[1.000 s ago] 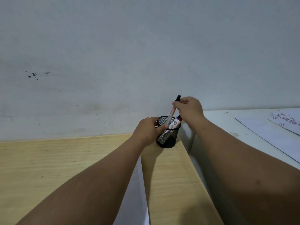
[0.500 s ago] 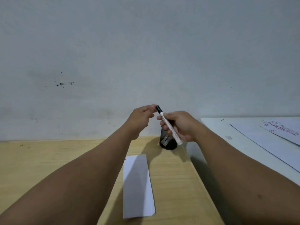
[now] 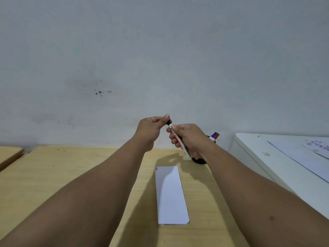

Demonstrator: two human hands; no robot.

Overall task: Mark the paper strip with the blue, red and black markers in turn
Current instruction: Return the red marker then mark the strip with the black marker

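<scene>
The right hand wraps its fingers around the white barrel of the black-capped marker, tilting it up and leftward so the left hand can pinch the black cap between thumb and forefinger, apparently to pull it off. The white rectangular paper strip lies flat on the pale wooden bench just below and nearer than both hands, small blue and red marks at its far left corner. Behind the right wrist, blue and red marker caps poke up, parked within reach.
</scene>
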